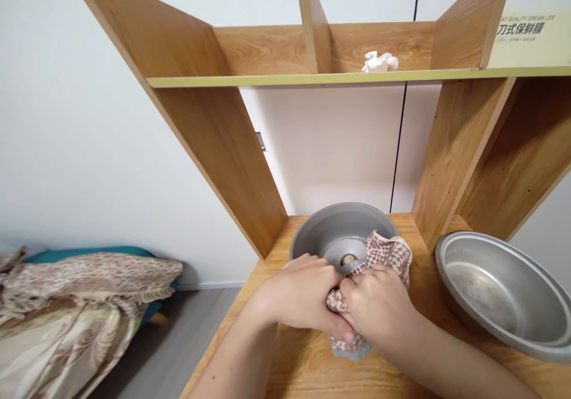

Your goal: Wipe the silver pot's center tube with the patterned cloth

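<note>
A grey metal pot [312,232] sits on the wooden desktop, its opening towards me. Inside, at the bottom, is a small round gold-coloured piece [348,259]. A brown-and-white patterned cloth [390,255] with a pale blue edge drapes over the pot's right side and hangs down its near side. My left hand [307,289] is closed at the near rim, thumb against the cloth, other fingertips hidden. Close beside it, my right hand [379,304] is closed around bunched cloth. Whether either hand also grips the rim under the cloth cannot be seen.
To the right, a wide metal basin [491,292] rests tilted on the desk [307,366]. Wooden uprights and a shelf [267,82] surround the pot. Crumpled white tissue [379,62] and a pale box [530,39] are on the shelf. Patterned fabric [89,292] covers furniture at left.
</note>
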### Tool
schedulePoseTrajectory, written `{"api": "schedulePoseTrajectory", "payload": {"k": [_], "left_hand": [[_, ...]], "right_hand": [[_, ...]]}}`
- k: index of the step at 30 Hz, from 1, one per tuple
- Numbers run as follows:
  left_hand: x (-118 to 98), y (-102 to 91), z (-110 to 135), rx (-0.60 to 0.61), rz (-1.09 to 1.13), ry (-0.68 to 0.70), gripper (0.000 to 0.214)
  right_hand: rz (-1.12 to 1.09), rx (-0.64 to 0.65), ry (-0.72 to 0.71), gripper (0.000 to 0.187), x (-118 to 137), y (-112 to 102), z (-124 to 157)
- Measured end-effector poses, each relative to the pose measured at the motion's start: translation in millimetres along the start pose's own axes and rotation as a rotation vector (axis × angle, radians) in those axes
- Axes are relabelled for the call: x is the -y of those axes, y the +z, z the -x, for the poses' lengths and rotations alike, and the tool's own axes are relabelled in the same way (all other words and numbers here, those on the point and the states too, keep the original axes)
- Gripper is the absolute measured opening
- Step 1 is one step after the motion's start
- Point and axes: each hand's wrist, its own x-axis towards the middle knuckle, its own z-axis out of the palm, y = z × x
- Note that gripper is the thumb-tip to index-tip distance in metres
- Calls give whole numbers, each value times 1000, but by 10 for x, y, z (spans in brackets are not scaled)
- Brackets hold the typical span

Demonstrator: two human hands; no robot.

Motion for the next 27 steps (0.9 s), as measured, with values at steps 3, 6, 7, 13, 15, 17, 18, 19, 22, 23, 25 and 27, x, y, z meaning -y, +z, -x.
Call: {"api": "schedulePoseTrajectory", "payload": {"k": [3,6,7,13,15,17,18,19,22,23,25,27], "left_hand": [[2,-3,1,-11,-3,0,57],[-7,-14,4,-4,-23,-17,59],[-10,-17,4,2,-30,-24,60],[-8,-7,-3,9,-48,-34,57],[-2,-2,-4,12,-46,-35,57],[-1,-1,-3,20,-41,-33,57],[-2,-1,-2,25,-35,-30,56],[-4,-3,-2,30,-30,-27,55],[-9,-12,-2,37,-15,-17,54],[-8,-17,-3,36,-14,-15,55],[-4,-25,-3,31,-17,-19,56],[2,-30,-1,26,-24,-23,58]], "right_hand": [[-6,35,15,33,-58,-52,8],[7,85,22,43,-149,-123,22],[13,97,12,45,-171,-136,24],[36,93,38,43,-150,-113,8],[26,86,42,44,-120,-92,3],[10,71,39,41,-90,-67,-1],[2,61,34,38,-74,-54,-2],[-4,49,26,35,-58,-41,-4],[-15,27,-2,28,-25,-29,-3],[-18,33,-3,28,-26,-40,0],[-18,63,19,33,-54,-80,6],[-7,104,42,40,-110,-131,13]]}}
